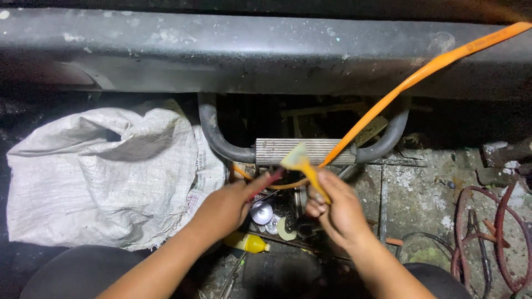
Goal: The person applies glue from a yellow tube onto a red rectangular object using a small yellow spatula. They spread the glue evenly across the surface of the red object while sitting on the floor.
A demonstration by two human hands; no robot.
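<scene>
Fingers of right hand [338, 207] pinch a yellow-handled brush [303, 166], bristles up, just before the ribbed metal step [305, 150] under the bumper [266, 55]. Left hand [224, 207] fingers pinch a thin red rod [269, 181]. Looks like the brushing step; next move needs the bristles steady on the ribs.

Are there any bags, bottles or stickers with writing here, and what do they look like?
White woven sack: lies crumpled at left beside the left hand; its right edge bears faint dark print.
Yellow plastic bottle: lies on its side under the left wrist, white cap pointing right.
Orange hose: runs up to the top right, small marking near its end.
No screens or signs.
</scene>
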